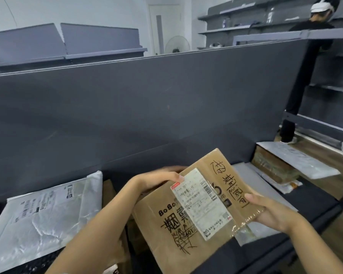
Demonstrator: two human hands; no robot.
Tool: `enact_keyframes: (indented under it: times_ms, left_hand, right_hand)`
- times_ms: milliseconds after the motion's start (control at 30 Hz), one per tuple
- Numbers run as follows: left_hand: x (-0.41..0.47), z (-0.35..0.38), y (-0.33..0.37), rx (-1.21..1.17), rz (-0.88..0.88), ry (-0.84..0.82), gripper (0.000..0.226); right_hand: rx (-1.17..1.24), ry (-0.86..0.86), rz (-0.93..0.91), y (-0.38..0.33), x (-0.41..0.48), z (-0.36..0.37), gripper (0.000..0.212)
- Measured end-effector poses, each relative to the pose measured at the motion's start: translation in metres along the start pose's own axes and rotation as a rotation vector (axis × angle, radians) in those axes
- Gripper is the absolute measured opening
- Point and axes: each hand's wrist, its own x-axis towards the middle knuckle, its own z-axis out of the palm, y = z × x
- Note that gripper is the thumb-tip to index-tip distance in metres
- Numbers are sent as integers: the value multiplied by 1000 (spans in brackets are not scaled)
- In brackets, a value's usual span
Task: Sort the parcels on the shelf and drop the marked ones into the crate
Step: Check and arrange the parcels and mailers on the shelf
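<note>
Your right hand (273, 212) grips the near right edge of the flat brown cardboard parcel (188, 220), thumb pressed on the top face beside the black handwritten characters, remaining fingers hidden under the box. Your left hand (158, 177) grips the far left edge of the same parcel, thumb tip resting just beside the corner of the white shipping label (201, 204); its other fingers curl behind the box and are partly blurred. Both hands are closed on the parcel, which is held between them, tilted, its labelled face turned up towards you. The label lies across the middle of the top face, under clear tape, between your two thumbs. Black marker writing runs along the right side and the lower left of the face, with printed "BoBo" lettering left of the label.

The parcel is held above the dark grey shelf (315, 206). Below and left of your left forearm lies a white plastic mailer bag (42, 212) on the shelf. To the right, well apart from your right hand, a taped brown box (273, 165) sits with a white padded envelope (297, 159) on top. A dark grey back panel (137, 107) rises behind the shelf.
</note>
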Motion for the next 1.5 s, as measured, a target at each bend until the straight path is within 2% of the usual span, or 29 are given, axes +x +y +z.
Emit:
enact_keyframes:
  times_ms: [67, 167, 233, 300, 400, 467, 533, 633, 700, 767, 867, 1000, 1067, 1133, 1233, 1367, 1500]
  left_hand:
    - [4, 4, 6, 34, 24, 6, 83]
    - [-1, 4, 4, 43, 85, 129, 76]
    - [-9, 0, -10, -59, 155, 245, 60]
    - [-18, 2, -27, -269, 254, 366, 48]
    - [-20, 23, -53, -400, 343, 594, 49]
    - [-15, 40, -61, -470, 349, 647, 66]
    - [-12, 50, -66, -594, 348, 689, 72]
    - [-22, 49, -70, -751, 322, 755, 56]
    - [-23, 36, -73, -772, 259, 761, 51]
    - [-18, 19, -65, -688, 145, 807, 54]
    - [-17, 4, -59, -644, 101, 831, 56]
    - [-26, 17, -54, -702, 132, 772, 54]
    - [-24, 17, -59, -748, 211, 780, 58]
    - [-22, 18, -57, -792, 258, 798, 61]
    - [-21, 25, -62, -772, 177, 773, 51]
    - [-15, 34, -64, -834, 51, 637, 41]
    - [3, 46, -65, -848, -12, 579, 43]
  right_hand:
    - [12, 74, -40, 4, -1, 2, 100]
    - [79, 171, -41, 4, -4, 3, 101]
    - [184, 249, 29, 4, -7, 3, 98]
    - [326, 329, 91, 6, -8, 1, 85]
    - [448, 465, 141, 7, -4, 5, 76]
    - [453, 512, 192, 6, 2, 13, 70]
    - [408, 514, 271, 6, 8, 21, 68]
    - [230, 427, 390, 4, 12, 26, 68]
    - [40, 313, 429, -2, 12, 26, 68]
    - [-124, 244, 466, -9, 14, 25, 74]
    - [-217, 237, 474, -17, 16, 27, 69]
    - [-170, 214, 384, -17, 15, 32, 51]
    - [-126, 215, 296, -11, 12, 30, 56]
    - [-118, 218, 147, 0, 11, 24, 70]
    - [-192, 304, -76, 12, 6, 23, 103]
    - [-346, 449, -206, 18, -4, 41, 106]
    - [-334, 529, -124, 33, -21, 36, 90]
